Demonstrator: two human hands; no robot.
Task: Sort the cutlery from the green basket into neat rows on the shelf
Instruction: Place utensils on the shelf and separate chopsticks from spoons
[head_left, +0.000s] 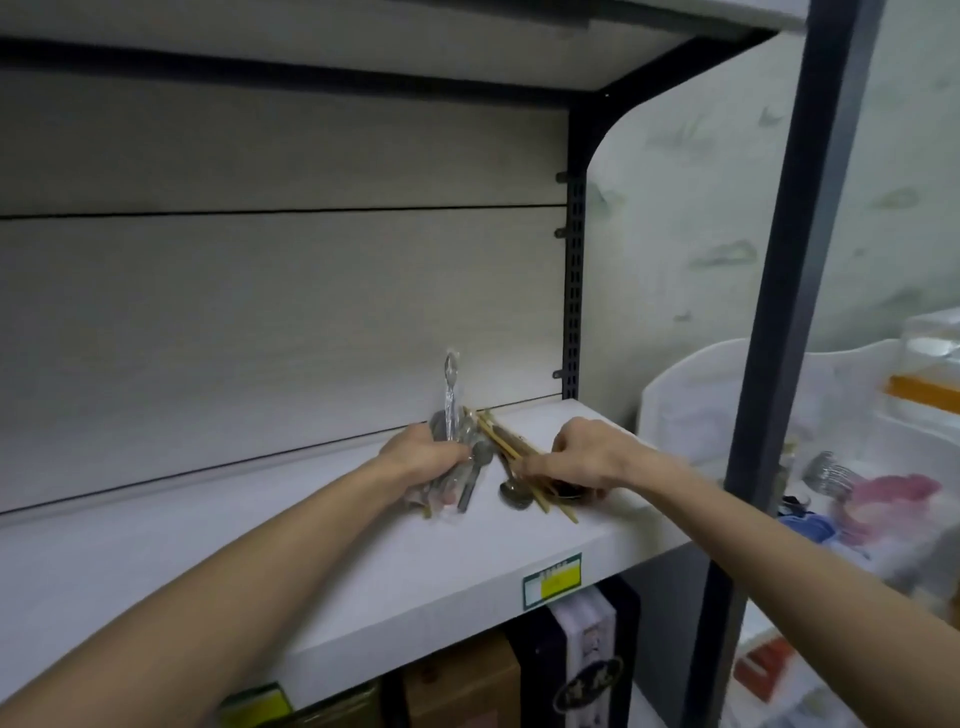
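1. The left hand (423, 451) is gripping a bundle of wrapped cutlery (451, 457) with its fingers curled round it; one wrapped spoon (451, 382) is sticking up above the fist towards the back panel.
2. The right hand (584, 454) is resting just beside it on the shelf (156, 561), its fingers bending down onto the chopsticks (511, 457) and seemingly pinching them near their middle; blur is hiding the exact grip.
3. The chopsticks are lying flat, their long axis running diagonally from the back of the shelf, near the bundle, down to the front right, passing under the right hand.
4. A loose metal spoon (514, 493) is lying between the two hands, touching the chopsticks, bowl towards the shelf's front edge.
5. The right hand is nearer the loose pieces, so straightening them into a row is probably falling to it, by turning that diagonal axis square to the shelf edge.
6. The green basket is not showing.
7. A price label (551, 580), green-bordered with a yellow patch, is sitting on the shelf's front edge; its writing is too blurred to read.
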